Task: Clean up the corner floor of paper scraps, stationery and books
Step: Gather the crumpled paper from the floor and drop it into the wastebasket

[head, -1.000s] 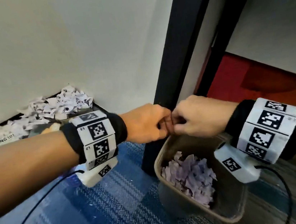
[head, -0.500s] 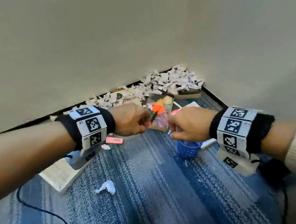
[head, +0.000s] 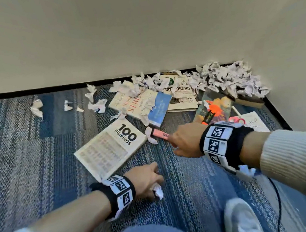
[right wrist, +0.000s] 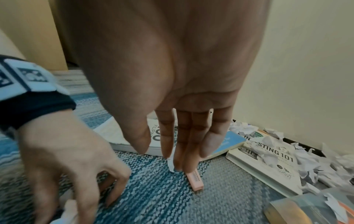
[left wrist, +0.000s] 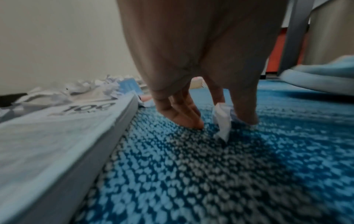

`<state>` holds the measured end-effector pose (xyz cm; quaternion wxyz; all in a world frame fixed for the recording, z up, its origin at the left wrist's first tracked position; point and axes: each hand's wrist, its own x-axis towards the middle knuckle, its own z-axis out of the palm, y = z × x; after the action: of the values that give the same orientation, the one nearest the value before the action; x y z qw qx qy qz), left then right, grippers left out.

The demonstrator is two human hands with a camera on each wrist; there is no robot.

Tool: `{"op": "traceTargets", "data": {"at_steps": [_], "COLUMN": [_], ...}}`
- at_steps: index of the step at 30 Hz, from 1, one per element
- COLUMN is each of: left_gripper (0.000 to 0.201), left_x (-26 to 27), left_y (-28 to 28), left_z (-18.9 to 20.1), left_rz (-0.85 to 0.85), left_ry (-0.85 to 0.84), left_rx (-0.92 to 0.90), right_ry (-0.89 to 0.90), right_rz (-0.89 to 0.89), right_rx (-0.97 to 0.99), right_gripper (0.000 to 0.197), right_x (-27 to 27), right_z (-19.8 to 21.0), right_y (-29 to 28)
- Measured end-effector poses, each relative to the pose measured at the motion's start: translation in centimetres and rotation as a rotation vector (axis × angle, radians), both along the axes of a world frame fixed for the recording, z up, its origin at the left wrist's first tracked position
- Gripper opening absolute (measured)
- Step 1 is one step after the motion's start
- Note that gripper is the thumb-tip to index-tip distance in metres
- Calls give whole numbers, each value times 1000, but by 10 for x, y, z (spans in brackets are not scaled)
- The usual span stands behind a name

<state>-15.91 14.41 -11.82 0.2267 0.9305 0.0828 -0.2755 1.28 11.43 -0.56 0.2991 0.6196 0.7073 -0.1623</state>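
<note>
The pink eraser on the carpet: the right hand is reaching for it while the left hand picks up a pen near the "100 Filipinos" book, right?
Not quite. The left hand is closing on a crumpled paper scrap, not a pen; the left wrist view shows it between the fingers. The rest holds: the right hand reaches to the pink eraser, beside the "100 Filipinos" book.

The blue patterned carpet floor (head: 36, 150) bears the "100 Filipinos" book (head: 112, 150), lying flat. Just beyond that book lie a pink eraser (head: 159, 133), a blue-and-white book (head: 143, 107) and the "Investing 101" book (head: 180, 96), with a heap of crumpled paper scraps (head: 231, 78) farther off in the wall corner. Nearer than the "100 Filipinos" book, one paper scrap (head: 157, 191) sits on the carpet, and a white shoe (head: 241, 219) stands nearer still.
</note>
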Motion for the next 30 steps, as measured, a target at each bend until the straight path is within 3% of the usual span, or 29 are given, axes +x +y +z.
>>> {"op": "traceTargets", "data": {"at_steps": [3, 7, 9, 16, 20, 23, 26, 30], "left_gripper": [29, 21, 21, 29, 26, 27, 28, 42], "left_x": [6, 10, 7, -19, -35, -46, -46, -38], "left_y": [8, 40, 63, 113, 105, 100, 100, 102], "left_z": [-2, 13, 23, 39, 60, 83, 110, 121], "left_rz": [66, 372, 444, 664, 694, 752, 802, 769], "left_ry": [-76, -282, -335, -196, -41, 52, 116, 125], "left_rx": [-35, -65, -17, 152, 232, 304, 369, 485], "right_ry": [12, -34, -5, 56, 81, 103, 284, 734], "right_rz": [32, 151, 198, 272, 429, 492, 325, -140], "right_rx": [-21, -64, -34, 83, 13, -115, -98, 132], "right_gripper": [28, 28, 28, 44, 30, 21, 33, 28], "right_x": [3, 10, 11, 2, 3, -1, 14, 46], "right_z": [-16, -33, -38, -90, -113, -97, -82, -71], "right_y": [15, 38, 53, 86, 104, 118, 124, 151]}}
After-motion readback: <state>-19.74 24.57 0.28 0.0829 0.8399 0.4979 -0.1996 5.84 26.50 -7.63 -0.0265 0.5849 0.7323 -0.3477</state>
